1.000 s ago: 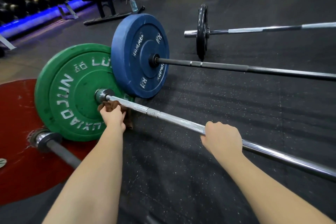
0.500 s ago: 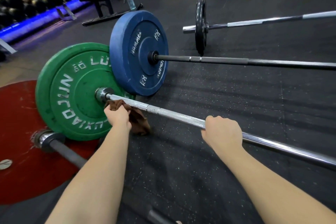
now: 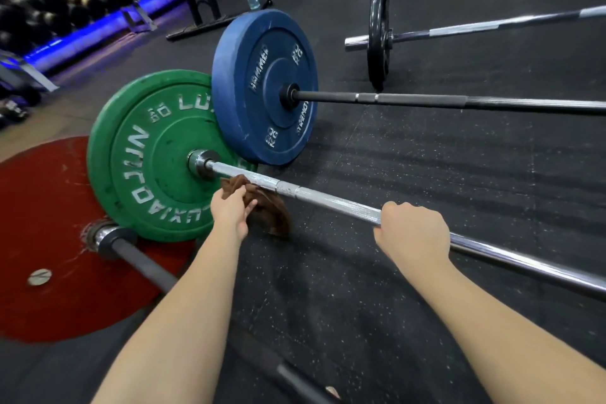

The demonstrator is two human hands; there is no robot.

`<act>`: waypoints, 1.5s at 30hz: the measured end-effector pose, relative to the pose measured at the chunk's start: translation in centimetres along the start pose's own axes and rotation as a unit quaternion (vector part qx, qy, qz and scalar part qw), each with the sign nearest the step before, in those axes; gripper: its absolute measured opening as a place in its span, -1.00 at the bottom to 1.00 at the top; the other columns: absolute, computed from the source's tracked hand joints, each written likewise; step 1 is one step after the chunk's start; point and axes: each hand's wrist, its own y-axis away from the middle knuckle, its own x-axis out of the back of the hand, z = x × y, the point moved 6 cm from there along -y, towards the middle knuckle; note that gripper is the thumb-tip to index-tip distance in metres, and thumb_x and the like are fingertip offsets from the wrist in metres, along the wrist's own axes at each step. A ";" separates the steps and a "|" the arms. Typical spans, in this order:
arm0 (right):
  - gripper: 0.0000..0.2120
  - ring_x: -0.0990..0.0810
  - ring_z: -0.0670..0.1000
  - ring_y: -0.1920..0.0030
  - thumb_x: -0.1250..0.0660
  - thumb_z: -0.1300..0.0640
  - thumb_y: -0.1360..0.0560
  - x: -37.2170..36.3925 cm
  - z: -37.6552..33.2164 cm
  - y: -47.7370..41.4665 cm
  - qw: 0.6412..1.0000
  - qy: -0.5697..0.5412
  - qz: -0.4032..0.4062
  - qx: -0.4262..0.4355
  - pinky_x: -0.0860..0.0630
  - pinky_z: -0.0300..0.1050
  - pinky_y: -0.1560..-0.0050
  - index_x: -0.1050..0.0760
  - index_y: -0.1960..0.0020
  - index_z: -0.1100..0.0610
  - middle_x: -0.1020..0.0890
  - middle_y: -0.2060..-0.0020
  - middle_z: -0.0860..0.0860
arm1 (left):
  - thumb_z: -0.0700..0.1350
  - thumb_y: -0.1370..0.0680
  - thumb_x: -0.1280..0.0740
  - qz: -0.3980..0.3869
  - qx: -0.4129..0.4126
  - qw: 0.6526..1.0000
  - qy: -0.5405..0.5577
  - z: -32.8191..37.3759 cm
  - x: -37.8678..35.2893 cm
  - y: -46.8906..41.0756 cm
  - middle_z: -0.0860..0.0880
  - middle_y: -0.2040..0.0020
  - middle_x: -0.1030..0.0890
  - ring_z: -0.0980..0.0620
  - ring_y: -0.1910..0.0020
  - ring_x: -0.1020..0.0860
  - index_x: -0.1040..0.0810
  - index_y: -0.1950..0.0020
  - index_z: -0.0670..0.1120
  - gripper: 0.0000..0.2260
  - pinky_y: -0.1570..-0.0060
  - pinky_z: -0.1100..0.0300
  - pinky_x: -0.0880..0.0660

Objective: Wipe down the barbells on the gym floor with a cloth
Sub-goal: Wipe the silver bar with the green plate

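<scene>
**Chrome barbell** (image 3: 328, 198): bright knurled shaft, low over speckled black rubber floor (image 3: 377, 289), running from green plate (image 3: 147, 154) at left toward lower right.
**Brown cloth** (image 3: 267, 210): crumpled, bunched against near side of shaft, close to collar (image 3: 198, 163); loose end hangs toward floor.
**Left hand** (image 3: 231, 213): forearm extended, fingers pinching cloth's upper fold.
**Right hand** (image 3: 413, 233): knuckles up, fingers curled over shaft, well right of cloth.
**Blue plate** (image 3: 265, 85): on dark bar (image 3: 426, 101), standing just behind green plate.
</scene>
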 end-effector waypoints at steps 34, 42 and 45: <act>-0.74 -0.28 0.01 0.45 -0.24 -0.10 -0.61 0.3 0.2 0.2 1.000 0.008 -0.006 0.012 -0.09 -0.09 0.46 -0.32 0.12 0.05 -0.30 0.41 -0.07 | -0.16 -0.56 -0.31 -0.136 -0.215 0.763 -0.594 8.9 -4.2 -4.7 -0.01 -0.31 -0.61 -0.09 -0.30 -0.56 -0.49 -0.44 0.01 -0.57 -0.38 0.09 -0.43; -0.76 -0.42 0.11 0.31 -0.25 -0.05 -0.63 0.2 0.3 0.2 0.999 -0.026 -0.012 0.034 -0.20 -0.06 0.37 -0.32 0.08 0.08 -0.28 0.39 -0.06 | -0.09 -0.62 -0.30 -0.179 -0.179 0.683 -0.685 8.3 -6.2 -5.1 -0.09 -0.27 -0.61 -0.19 -0.17 -0.59 -0.46 -0.39 0.11 -0.67 -0.19 0.05 -0.53; -0.78 -0.40 0.10 0.33 -0.26 -0.02 -0.63 0.0 0.3 0.2 0.999 -0.036 -0.014 0.037 -0.10 -0.07 0.43 -0.32 0.08 0.08 -0.29 0.39 -0.05 | -0.11 -0.62 -0.32 -0.182 -0.189 0.670 -0.694 8.0 -7.1 -4.9 -0.14 -0.20 -0.61 -0.21 -0.07 -0.60 -0.49 -0.32 0.07 -0.73 0.01 0.06 -0.59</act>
